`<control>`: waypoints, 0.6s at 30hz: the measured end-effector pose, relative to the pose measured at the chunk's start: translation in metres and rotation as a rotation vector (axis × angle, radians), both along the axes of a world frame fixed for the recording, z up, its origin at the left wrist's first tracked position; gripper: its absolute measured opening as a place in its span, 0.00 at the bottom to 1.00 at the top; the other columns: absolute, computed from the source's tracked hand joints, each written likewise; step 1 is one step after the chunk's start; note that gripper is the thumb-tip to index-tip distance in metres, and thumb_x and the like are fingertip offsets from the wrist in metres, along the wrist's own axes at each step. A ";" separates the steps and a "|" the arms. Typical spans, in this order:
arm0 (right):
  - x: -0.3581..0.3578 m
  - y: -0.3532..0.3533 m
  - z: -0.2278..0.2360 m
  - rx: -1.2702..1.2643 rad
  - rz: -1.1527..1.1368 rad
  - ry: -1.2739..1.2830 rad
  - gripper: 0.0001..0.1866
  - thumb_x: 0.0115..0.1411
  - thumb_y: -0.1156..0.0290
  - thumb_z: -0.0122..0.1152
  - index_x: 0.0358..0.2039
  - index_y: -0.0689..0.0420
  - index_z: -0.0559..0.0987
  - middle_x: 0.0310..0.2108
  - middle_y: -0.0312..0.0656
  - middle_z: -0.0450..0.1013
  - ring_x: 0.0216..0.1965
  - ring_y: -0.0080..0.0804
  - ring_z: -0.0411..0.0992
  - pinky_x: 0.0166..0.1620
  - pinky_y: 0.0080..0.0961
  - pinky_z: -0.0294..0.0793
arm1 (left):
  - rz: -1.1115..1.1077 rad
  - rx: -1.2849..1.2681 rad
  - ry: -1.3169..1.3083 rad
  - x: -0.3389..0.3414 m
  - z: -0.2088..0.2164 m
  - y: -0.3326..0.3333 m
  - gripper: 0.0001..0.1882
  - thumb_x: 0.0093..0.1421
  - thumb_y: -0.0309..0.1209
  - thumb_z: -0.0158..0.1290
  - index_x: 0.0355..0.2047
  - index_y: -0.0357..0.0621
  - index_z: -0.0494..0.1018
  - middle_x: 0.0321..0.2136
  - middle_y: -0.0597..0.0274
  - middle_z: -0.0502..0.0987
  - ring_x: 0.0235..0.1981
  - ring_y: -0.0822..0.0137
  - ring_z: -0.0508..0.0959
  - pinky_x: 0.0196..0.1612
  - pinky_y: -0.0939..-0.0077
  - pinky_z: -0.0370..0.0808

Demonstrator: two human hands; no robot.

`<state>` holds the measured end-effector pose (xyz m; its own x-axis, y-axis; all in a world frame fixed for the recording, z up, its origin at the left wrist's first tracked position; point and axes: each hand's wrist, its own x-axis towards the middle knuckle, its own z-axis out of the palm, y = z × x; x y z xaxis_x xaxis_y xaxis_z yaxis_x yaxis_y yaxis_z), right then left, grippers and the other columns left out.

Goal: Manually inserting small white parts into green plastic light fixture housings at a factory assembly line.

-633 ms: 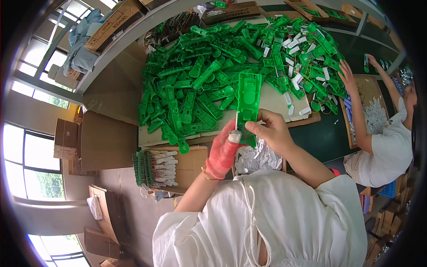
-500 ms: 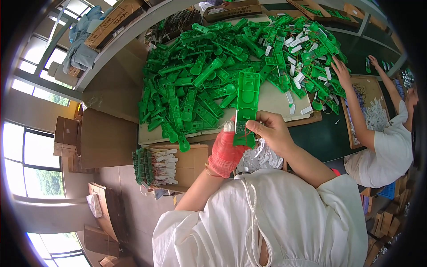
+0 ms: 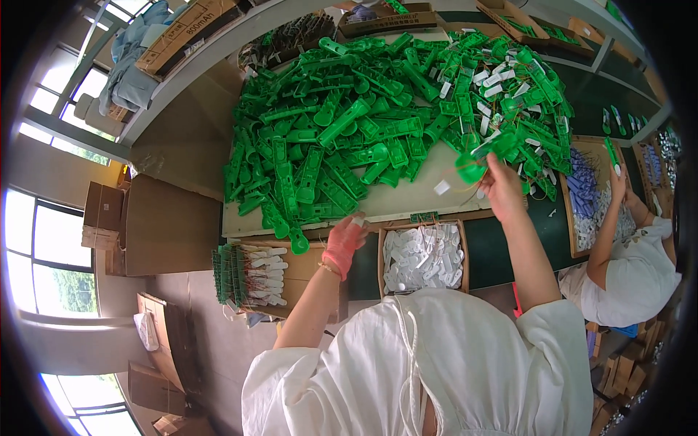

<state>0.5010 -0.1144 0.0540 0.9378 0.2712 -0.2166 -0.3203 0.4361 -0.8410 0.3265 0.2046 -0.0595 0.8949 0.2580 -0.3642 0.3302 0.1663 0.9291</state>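
By bare board (image 3: 425, 190), right hand (image 3: 503, 190) gripping green casing (image 3: 472, 168); left hand (image 3: 345, 241) near board's edge, grip unclear.

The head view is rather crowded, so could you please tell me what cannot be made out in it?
- Green piece in the right hand: fine detail blurred, head view.
- Left palm: hidden behind the back of the left hand, same view.
- Green pile: lower pieces covered by upper ones, same view.
- Green circuit board: components too small, same view.
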 end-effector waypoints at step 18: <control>-0.093 0.025 0.245 0.593 0.583 -0.806 0.13 0.58 0.57 0.50 0.37 0.53 0.71 0.38 0.40 0.68 0.44 0.34 0.65 0.44 0.31 0.66 | 0.011 1.227 0.414 0.096 0.054 0.072 0.35 0.45 0.39 0.58 0.54 0.59 0.58 0.47 0.52 0.68 0.48 0.54 0.68 0.48 0.60 0.67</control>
<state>0.4083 -0.0892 0.2988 0.4454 0.5672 0.6928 -0.0668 0.7927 -0.6060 0.4228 0.2766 -0.0055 0.7685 0.6257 -0.1335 0.6325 -0.7118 0.3054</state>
